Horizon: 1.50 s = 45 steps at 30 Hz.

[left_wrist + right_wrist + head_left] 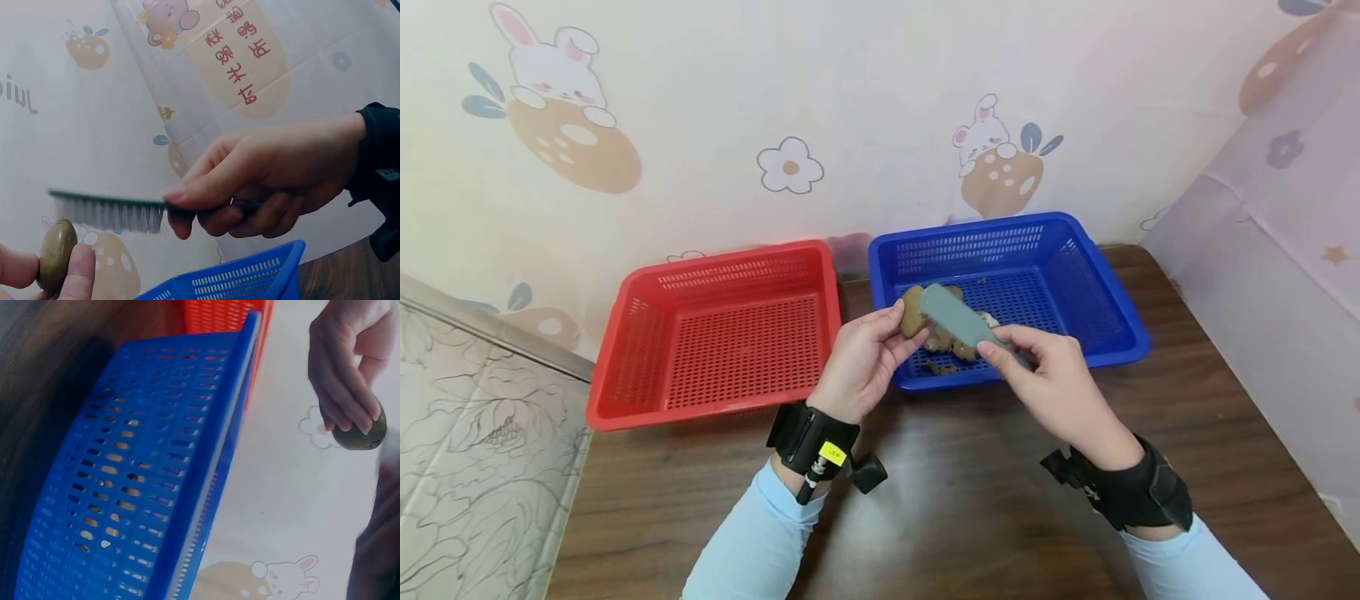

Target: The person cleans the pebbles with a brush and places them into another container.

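Note:
My left hand [863, 358] pinches a smooth olive-brown oval stone [913, 312] between thumb and fingers, over the left side of the blue basket. The stone [57, 255] looks shiny in the left wrist view. My right hand [1052, 379] grips the handle of a green-backed brush [958, 317]. White bristles [119, 215] point down at the stone's upper end, close to it; whether they touch I cannot tell. Below, several muddy brown lumps [964, 350] lie in the blue basket [1120, 333], partly hidden by the brush and hands.
A red basket [606, 367] stands left of the blue one, both on a brown wooden table [925, 500]. Behind them rises a wall covering [880, 108] with rabbit prints. Another covering [1262, 225] borders the table on the right.

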Tool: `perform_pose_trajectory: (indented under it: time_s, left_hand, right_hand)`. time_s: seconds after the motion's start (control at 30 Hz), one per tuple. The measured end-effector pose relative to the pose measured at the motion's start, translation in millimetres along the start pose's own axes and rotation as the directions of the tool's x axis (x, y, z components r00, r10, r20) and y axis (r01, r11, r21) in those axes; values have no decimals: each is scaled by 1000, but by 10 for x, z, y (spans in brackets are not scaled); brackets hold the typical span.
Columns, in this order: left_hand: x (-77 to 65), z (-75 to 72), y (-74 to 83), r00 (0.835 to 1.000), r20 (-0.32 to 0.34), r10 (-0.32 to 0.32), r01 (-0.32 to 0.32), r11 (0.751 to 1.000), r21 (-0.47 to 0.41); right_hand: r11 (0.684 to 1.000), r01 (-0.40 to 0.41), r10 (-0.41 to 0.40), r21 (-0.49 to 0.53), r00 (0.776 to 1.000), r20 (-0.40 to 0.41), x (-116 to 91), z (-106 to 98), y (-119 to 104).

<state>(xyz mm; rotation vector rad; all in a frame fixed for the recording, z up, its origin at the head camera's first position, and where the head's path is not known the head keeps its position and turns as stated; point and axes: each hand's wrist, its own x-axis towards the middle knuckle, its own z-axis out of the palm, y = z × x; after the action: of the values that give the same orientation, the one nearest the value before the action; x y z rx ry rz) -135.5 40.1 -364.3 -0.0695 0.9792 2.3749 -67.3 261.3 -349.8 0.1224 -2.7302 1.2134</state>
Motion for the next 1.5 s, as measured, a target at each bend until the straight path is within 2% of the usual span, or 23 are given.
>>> perform_pose_trajectory:
  time_s: [0.17,0.37,0.47,0.53,0.6,0.7,0.83,0.9,1.03,1.17,1.27,1.37,1.5]
  left_hand:
    - [-5,-9,-10,999,37,-33,36,996,-81]
    - [15,-7,-4,1000,15,-21,22,996,-90]
    - [16,-11,-2,999,12,-33,34,995,-96]
    - [14,-18,-8,999,14,-47,48,994,-101]
    - [8,-25,-13,998,15,-56,58,994,-95]
    - [6,-35,-16,998,23,-57,59,995,-85]
    - [10,-38,-11,999,7,-35,35,999,-35]
    - [10,-37,-12,1000,-16,-22,22,1000,-1]
    - [6,-27,-10,998,-66,-5,9,998,58]
    - [-2,-24,3,996,-87,28,-17,992,122]
    - [-17,-25,13,995,-82,50,-36,985,168]
    - [-31,-27,14,996,-72,51,-36,981,193]
    - [-33,-36,7,997,-50,60,-47,971,234]
  right_hand:
    - [1000,-25,26,2,997,-78,11,15,24]
    - [999,28,-29,40,999,33,-3,80,19]
    - [1000,17,-17,5,1000,22,41,121,16]
    - [1000,0,0,-10,1000,-17,59,136,16]
    - [1000,-10,10,-5,999,-47,58,130,6]
    - [1000,-6,8,31,999,-39,34,115,-12]
    - [999,0,0,40,1000,15,30,106,-37]
    - [1000,-11,11,11,1000,0,48,103,-38]
    - [998,-45,42,-35,995,-89,77,83,-32]
    - [999,-41,40,-5,997,-68,66,78,-42]
    - [1000,-31,31,5,999,-27,83,91,-45]
    - [998,-45,43,-33,998,-47,111,90,-38]
    - [997,-66,64,-33,996,-65,106,72,-38]
